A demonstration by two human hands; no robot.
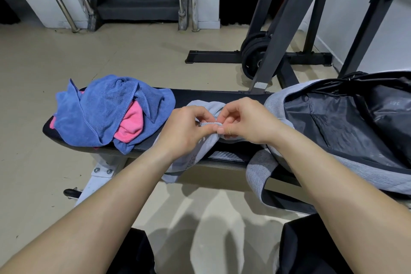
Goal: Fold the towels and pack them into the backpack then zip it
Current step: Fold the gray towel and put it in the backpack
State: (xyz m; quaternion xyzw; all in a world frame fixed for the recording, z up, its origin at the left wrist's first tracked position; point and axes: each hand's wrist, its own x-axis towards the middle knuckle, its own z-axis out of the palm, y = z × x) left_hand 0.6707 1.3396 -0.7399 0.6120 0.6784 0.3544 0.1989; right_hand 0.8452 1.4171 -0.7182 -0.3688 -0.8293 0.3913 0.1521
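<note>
Head view: left hand (184, 128) and right hand (243, 121) both pinch grey towel (195, 153) hem on bench (222, 95), beside open backpack (347, 124). Soft, limp, light; corners look best to grip.

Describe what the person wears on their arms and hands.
Nothing shows: the left hand and right hand are ungloved, no rings on the visible fingers, no watch or band at either wrist, and both forearms are sleeveless to the frame's edge.
</note>
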